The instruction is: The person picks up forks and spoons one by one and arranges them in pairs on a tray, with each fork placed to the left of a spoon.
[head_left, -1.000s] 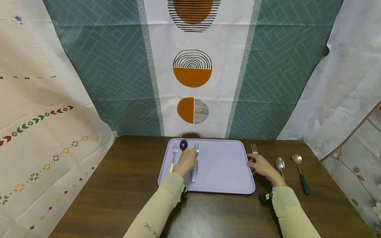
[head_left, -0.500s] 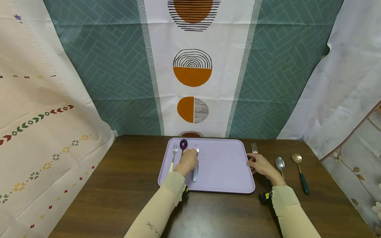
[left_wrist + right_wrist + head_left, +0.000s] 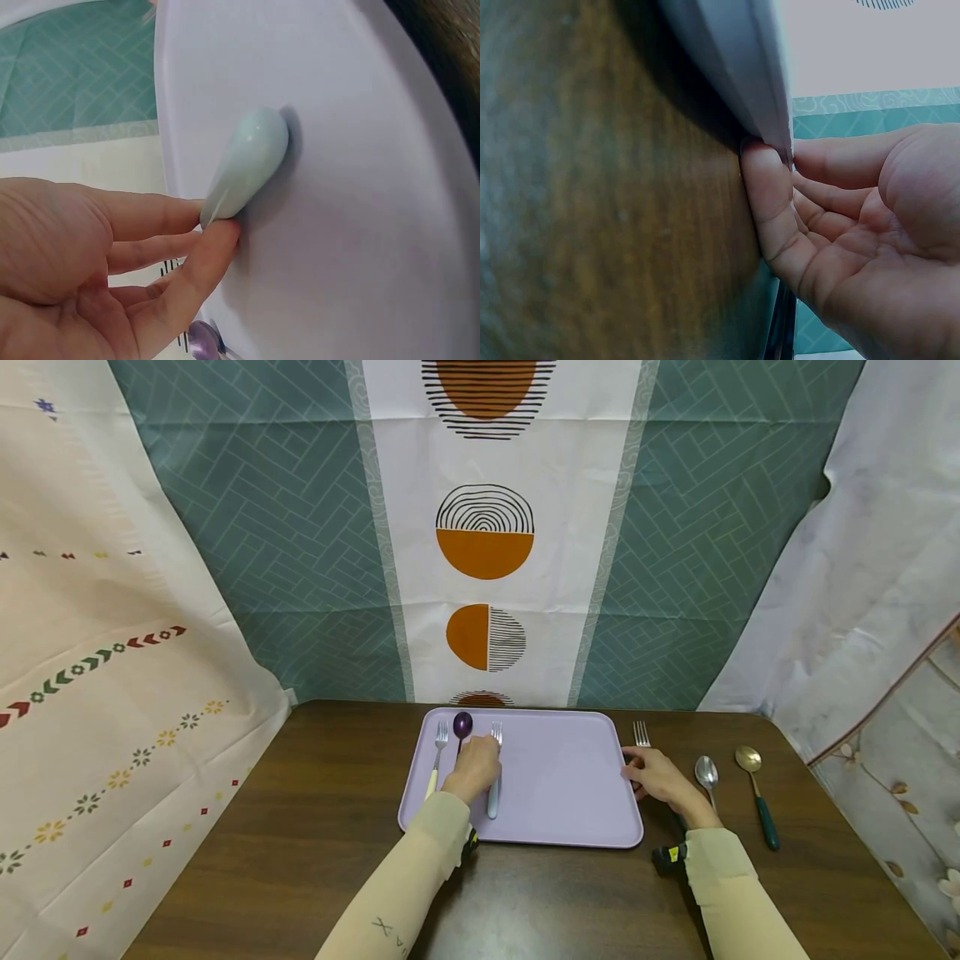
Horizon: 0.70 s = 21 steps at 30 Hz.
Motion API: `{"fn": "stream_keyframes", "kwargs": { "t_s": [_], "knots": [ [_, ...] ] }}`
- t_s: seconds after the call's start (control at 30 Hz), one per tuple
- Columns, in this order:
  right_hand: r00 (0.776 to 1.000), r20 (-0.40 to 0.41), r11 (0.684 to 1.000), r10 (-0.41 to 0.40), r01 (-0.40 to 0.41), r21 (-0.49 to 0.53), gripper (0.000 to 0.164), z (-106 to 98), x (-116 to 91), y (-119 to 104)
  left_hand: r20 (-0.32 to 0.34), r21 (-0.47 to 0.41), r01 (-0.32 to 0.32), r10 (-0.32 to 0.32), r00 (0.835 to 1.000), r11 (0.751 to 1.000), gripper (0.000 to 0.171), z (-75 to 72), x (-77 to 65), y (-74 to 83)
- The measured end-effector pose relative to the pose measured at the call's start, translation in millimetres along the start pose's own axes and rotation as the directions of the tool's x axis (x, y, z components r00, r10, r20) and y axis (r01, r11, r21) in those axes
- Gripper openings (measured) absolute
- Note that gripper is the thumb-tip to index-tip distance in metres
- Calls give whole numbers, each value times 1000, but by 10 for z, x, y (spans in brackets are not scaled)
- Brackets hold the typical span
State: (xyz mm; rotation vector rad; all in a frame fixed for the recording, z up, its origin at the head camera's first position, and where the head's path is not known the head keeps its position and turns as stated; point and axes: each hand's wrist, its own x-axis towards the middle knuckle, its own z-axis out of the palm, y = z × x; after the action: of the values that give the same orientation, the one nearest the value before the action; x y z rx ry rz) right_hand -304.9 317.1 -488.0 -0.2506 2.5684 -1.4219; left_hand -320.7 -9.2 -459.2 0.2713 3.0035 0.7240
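Observation:
On the left half of a lilac tray (image 3: 562, 777), my left hand (image 3: 474, 768) pinches a fork by its pale blue handle (image 3: 251, 157), between thumb and fingers. The fork lies lengthwise on the tray, tines toward the back. To its left are a dark purple spoon (image 3: 462, 724), partly hidden by the hand, and a fork with a cream-yellow handle (image 3: 433, 781). My right hand (image 3: 660, 777) grips the tray's right rim; in the right wrist view a finger (image 3: 769, 184) goes under the rim with the thumb against its upper side.
Right of the tray on the wooden table (image 3: 337, 860) lie a fork (image 3: 641, 734), partly under the right hand, a silver spoon (image 3: 706, 772) and a gold spoon with a dark green handle (image 3: 765, 822). A patterned cloth (image 3: 487, 643) hangs behind the table.
My left hand has shifted the blue-handled fork slightly to the right, away from the purple spoon, with its handle end now straighter. The right hand and tray have stayed in place.

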Motion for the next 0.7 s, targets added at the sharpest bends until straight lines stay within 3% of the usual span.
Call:
{"fn": "stream_keyframes", "kwargs": {
  "t_s": [0.7],
  "knots": [
    [1000, -7, 1000, 1, -1, -13, 52, -2, 3, 4, 8, -21, 26, -26, 1000, 999, 10, 14, 4, 9]
  ]
}}
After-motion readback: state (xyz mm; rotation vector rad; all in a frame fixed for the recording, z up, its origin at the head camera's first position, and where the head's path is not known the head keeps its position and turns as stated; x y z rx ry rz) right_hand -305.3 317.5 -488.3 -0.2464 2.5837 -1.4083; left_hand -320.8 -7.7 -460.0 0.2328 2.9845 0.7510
